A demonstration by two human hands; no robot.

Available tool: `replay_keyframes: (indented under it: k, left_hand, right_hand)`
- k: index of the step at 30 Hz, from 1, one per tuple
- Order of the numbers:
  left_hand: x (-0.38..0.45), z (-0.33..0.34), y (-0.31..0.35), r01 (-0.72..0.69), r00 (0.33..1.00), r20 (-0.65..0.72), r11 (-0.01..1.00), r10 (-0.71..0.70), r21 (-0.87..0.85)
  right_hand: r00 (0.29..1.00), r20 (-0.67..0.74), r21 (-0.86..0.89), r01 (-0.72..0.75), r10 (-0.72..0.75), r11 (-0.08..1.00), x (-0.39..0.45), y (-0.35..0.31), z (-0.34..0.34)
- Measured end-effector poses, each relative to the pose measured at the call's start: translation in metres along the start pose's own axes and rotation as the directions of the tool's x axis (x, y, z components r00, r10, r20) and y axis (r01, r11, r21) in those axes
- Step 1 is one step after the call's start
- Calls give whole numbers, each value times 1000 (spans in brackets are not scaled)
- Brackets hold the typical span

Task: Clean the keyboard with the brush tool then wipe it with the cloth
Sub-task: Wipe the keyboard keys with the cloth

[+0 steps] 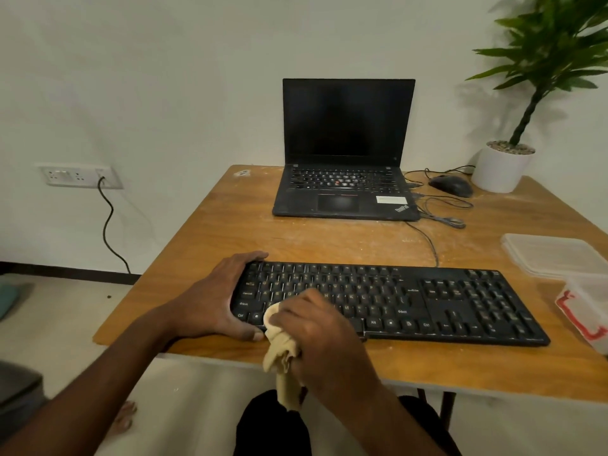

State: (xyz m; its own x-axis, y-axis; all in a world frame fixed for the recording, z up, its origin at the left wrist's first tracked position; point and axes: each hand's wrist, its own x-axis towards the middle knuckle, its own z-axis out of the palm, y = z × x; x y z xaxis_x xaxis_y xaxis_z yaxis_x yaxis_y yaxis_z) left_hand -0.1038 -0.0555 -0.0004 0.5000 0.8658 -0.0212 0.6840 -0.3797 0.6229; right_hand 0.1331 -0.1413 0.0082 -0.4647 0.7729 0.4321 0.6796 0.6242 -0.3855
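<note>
A black full-size keyboard (427, 301) lies across the near part of the wooden table (230, 232). My left hand (214, 301) grips its left end, fingers over the far edge and thumb at the near edge. My right hand (322, 334) holds a bunched beige cloth (279, 343) and presses it on the lower left keys. The cloth's tail hangs down past the table's front edge. No brush is in view.
An open black laptop (345, 153) stands at the back of the table, with a black mouse (450, 185) and loose cables to its right. A potted plant (501, 169) sits at the back right corner. Clear plastic containers (559, 258) lie at the right edge.
</note>
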Motion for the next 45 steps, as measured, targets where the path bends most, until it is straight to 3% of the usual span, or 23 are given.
replay_keyframes:
  k: [4,10,15,20,22,27,32,38,42,45]
  left_hand:
    - [0,-2,-1,-1,1000,-5,1000,1,-12]
    - [3,-1,-6,-11,1000,13,999,12,-36]
    - [2,-1,-4,-11,1000,8,999,11,-44]
    - [0,-1,-1,-7,1000,11,998,8,-58]
    - [0,-1,-1,-6,1000,9,997,6,-74]
    - [0,-2,-1,9,1000,12,996,-8,-89]
    - [-1,-2,3,2,1000,9,997,-1,-83]
    - [-2,-3,6,9,1000,18,997,-8,-76]
    - [-3,-3,7,12,1000,11,996,-11,-94]
    - [-3,-5,8,16,1000,17,995,-14,-97]
  right_hand:
    - [999,34,-36,4,-3,999,-23,24,-18]
    - [991,-94,-9,-96,94,995,-81,79,-74]
    - [975,-142,-87,-183,170,979,-68,66,-58]
    - [991,-50,-143,-130,124,981,-50,62,-53]
    - [982,-77,-155,-180,170,971,-64,79,-69]
    - [881,-326,-106,-394,343,913,-122,126,-128]
    - [770,-436,-130,-566,466,814,-122,125,-127]
    - [827,-254,-186,-551,501,814,-72,112,-100]
    - [826,-225,-231,-560,516,796,-63,117,-110]
    - [871,-155,-245,-491,466,836,-51,106,-105]
